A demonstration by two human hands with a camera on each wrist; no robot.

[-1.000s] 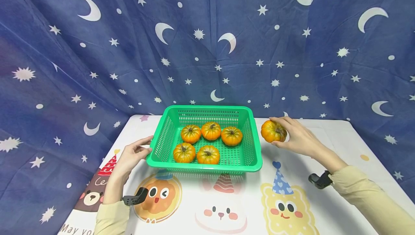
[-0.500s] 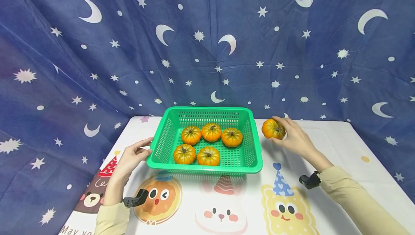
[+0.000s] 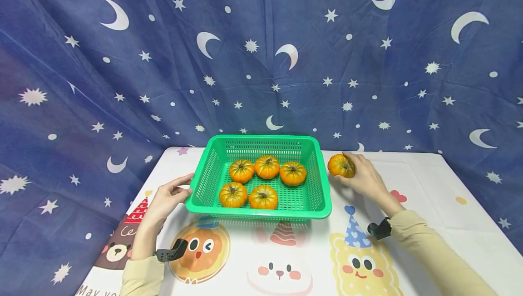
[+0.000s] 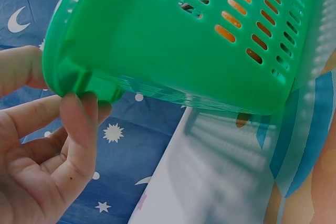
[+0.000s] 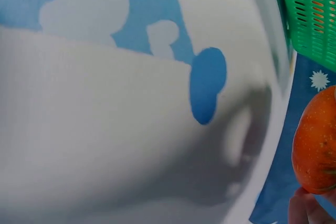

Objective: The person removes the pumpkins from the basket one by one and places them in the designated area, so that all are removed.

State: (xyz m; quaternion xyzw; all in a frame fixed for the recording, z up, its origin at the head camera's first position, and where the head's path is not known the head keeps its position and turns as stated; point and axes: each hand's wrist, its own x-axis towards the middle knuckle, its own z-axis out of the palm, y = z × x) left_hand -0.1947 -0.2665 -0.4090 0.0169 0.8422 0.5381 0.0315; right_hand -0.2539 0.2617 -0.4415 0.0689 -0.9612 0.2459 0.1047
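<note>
Green plastic basket point(image 3: 261, 214) with slotted sides, at the centre of the frame, on a white printed tablecloth point(image 3: 433, 180). Five small orange pumpkins point(image 3: 293, 173) lie inside: three across the back, two in front, towards the left and middle. A sixth pumpkin point(image 3: 339, 165) is outside, just beyond the basket's right rim, so the work seems well along, with five in and apparently only this one left out. The right hand point(image 3: 365, 179), right of centre, grips it with thumb and fingers parted around its side; whether it touches the cloth is hard to tell. The left hand point(image 3: 165, 198), left of centre, has its fingers bent, pinching the basket's left rim; the left wrist view shows fingertips pressed to it.
</note>
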